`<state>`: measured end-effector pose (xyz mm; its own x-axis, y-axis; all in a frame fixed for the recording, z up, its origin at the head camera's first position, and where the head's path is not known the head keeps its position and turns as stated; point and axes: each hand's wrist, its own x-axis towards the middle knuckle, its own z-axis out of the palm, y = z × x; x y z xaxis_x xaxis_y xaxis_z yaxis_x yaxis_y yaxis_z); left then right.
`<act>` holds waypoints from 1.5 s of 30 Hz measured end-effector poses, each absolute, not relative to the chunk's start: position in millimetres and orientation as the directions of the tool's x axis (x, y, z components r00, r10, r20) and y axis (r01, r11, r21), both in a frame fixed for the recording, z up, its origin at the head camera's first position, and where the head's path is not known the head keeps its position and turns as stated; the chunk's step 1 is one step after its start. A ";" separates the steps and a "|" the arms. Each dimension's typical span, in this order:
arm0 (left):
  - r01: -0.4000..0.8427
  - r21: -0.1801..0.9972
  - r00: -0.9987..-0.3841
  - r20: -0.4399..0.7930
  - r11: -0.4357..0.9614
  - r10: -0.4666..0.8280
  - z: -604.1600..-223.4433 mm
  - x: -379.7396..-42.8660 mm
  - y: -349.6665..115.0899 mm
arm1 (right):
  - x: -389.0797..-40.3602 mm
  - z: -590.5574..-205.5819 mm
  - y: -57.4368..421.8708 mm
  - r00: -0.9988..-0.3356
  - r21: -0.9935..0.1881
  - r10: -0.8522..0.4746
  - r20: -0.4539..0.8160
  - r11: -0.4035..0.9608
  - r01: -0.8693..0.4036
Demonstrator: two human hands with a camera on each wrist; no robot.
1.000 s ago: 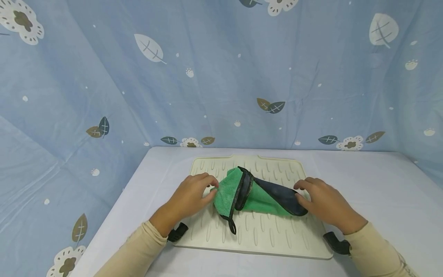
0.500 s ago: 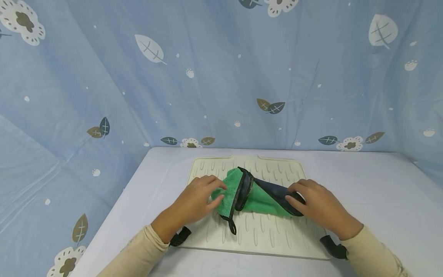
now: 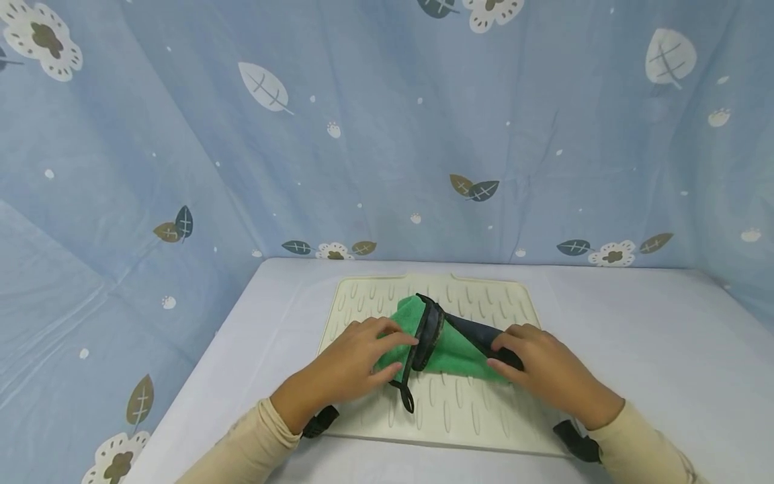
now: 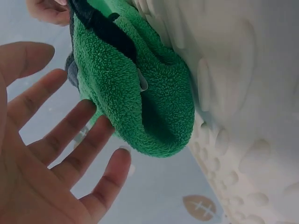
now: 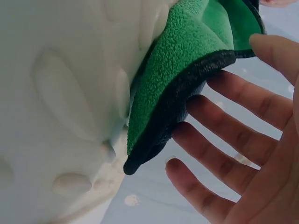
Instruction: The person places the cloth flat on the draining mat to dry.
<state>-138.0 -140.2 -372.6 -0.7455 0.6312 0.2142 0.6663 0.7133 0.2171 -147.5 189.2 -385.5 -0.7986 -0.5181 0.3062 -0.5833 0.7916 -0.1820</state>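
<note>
A green terry towel (image 3: pixel 456 353) with a dark grey reverse side, black edging and a hanging loop (image 3: pixel 407 399) lies bunched on a cream ribbed mat (image 3: pixel 465 423). My left hand (image 3: pixel 353 359) is over its left end, fingers spread. In the left wrist view, those fingertips sit right at the fluffy green fold (image 4: pixel 110 74). At the other end is my right hand (image 3: pixel 544 366), beside the dark flap. The right wrist view has its straight fingers along the black edging (image 5: pixel 187 84), thumb (image 5: pixel 273 51) apart from them near an upper fold.
Under the mat spreads a white-covered table (image 3: pixel 653 349). Blue patterned fabric (image 3: pixel 387 134) hangs behind it and along the sides. A black strap shows at each wrist, below the beige sleeves (image 3: pixel 248 444).
Both hands have moved inward over the towel, the left to the right and the right to the left. The towel keeps nearly the same shape and place.
</note>
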 end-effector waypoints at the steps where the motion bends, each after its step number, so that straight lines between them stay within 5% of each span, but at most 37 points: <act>1: 0.665 0.215 -0.747 0.205 0.715 0.633 -373.2 -137.9 -140.1 | -147.4 -386.1 189.0 -0.795 -0.180 -0.524 0.306 0.788 -0.589; 24: 0.670 0.112 -0.741 0.053 0.733 0.669 -377.7 -137.0 -138.0 | -148.9 -390.6 189.8 -0.754 -0.141 -0.594 0.281 0.751 -0.645; 37: 0.612 0.179 -0.790 0.082 0.771 0.608 -380.6 -136.1 -137.0 | -149.7 -390.9 189.4 -0.767 -0.158 -0.588 0.257 0.757 -0.634; 45: 0.589 0.105 -0.803 0.183 0.801 0.567 -381.4 -137.0 -138.1 | -148.8 -390.3 189.0 -0.772 -0.166 -0.585 0.249 0.759 -0.629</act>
<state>-137.0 -138.1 -381.4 -0.8033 0.5668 0.1827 0.5892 0.8011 0.1053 -148.8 189.0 -390.3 -0.7718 -0.5850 0.2492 -0.6291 0.7593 -0.1662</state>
